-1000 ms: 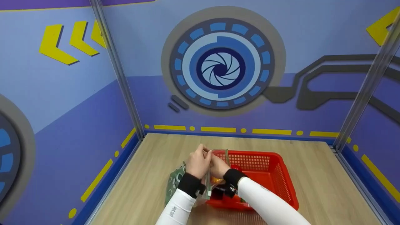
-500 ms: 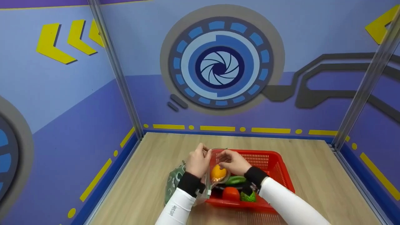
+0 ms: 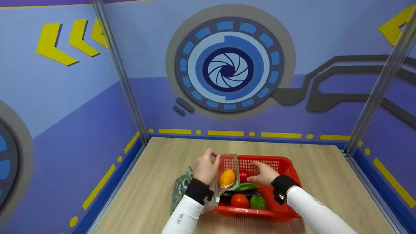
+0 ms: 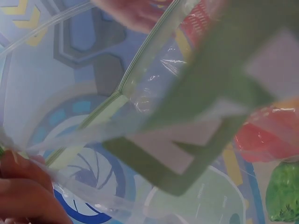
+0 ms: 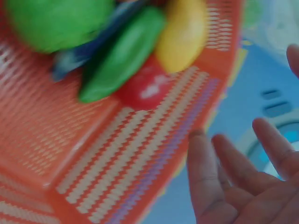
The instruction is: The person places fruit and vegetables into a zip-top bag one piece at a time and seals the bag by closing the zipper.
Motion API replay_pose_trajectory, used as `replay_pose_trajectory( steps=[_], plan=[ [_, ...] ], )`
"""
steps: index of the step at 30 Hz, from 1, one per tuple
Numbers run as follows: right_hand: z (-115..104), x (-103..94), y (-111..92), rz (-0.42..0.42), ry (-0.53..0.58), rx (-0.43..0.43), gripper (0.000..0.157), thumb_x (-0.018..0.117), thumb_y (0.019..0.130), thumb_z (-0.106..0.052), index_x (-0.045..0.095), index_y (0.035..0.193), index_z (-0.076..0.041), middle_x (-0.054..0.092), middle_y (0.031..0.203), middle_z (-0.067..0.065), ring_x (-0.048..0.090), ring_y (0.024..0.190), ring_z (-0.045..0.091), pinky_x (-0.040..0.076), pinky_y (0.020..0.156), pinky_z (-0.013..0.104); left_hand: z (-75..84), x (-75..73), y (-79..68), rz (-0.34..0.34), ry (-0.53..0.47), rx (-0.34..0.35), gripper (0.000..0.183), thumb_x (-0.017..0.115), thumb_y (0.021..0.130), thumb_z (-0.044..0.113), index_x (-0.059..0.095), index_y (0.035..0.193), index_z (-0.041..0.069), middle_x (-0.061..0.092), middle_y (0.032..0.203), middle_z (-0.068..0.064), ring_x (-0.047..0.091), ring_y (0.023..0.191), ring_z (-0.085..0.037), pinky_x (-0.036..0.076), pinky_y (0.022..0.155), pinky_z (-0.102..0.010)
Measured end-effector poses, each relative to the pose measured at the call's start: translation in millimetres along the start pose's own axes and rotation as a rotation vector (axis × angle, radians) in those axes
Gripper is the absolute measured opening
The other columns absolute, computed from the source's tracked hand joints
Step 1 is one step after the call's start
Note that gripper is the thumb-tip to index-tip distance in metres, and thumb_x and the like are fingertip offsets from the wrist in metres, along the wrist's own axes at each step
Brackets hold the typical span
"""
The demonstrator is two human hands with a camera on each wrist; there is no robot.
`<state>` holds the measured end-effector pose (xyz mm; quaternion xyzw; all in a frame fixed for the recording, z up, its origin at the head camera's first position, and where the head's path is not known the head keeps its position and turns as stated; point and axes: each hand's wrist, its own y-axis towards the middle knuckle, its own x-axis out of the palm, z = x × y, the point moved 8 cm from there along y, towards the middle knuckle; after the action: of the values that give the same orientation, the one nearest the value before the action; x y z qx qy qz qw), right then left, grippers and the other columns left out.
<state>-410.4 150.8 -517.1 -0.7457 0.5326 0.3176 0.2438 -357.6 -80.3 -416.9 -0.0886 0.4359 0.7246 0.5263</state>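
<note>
The right hand [image 3: 266, 174] was moved away from the bag [image 3: 182, 188], loose and empty, so the bag, pinched by the left hand [image 3: 206, 168] alone, could flop closed.

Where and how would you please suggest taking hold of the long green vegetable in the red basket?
Probably by its middle, with the right hand coming from above: the green vegetable is long, its top is uncovered, and the dark eggplant and round red item flank it.
</note>
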Motion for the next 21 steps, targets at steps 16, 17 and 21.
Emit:
replay_pose_trajectory(
  steps=[16,17,21],
  plan=[
    [47.5,56.0,23.4,-0.081,-0.132,-0.016,0.04,0.084,0.084,-0.015,0.068,0.119,-0.006,0.07,0.117,0.018,0.066,0.108,0.036,0.052,0.093,0.054,-0.2,-0.7,-1.3,0.004,0.0,0.008,0.012,0.072,0.096,0.017,0.063,0.092,0.009,0.067,0.066,-0.005,0.056,0.05,-0.013,0.04,0.048,-0.024],
    [47.6,59.7,24.4,-0.085,-0.132,-0.024,0.038,0.084,0.084,-0.016,0.068,0.117,-0.007,0.071,0.114,0.016,0.066,0.104,0.033,0.052,0.091,0.053,-0.3,-0.9,-1.1,0.006,0.002,0.008,0.013,0.072,0.096,0.017,0.063,0.092,0.009,0.067,0.066,-0.005,0.056,0.05,-0.013,0.04,0.047,-0.024],
    [46.4,72.3,26.8,-0.102,-0.133,-0.035,0.039,0.083,0.085,-0.019,0.068,0.119,-0.008,0.073,0.109,0.012,0.065,0.096,0.024,0.053,0.089,0.047,-0.7,-0.4,-0.4,0.008,-0.001,0.011,0.012,0.072,0.096,0.017,0.063,0.092,0.01,0.069,0.067,-0.005,0.058,0.052,-0.013,0.041,0.048,-0.023]
  ],
)
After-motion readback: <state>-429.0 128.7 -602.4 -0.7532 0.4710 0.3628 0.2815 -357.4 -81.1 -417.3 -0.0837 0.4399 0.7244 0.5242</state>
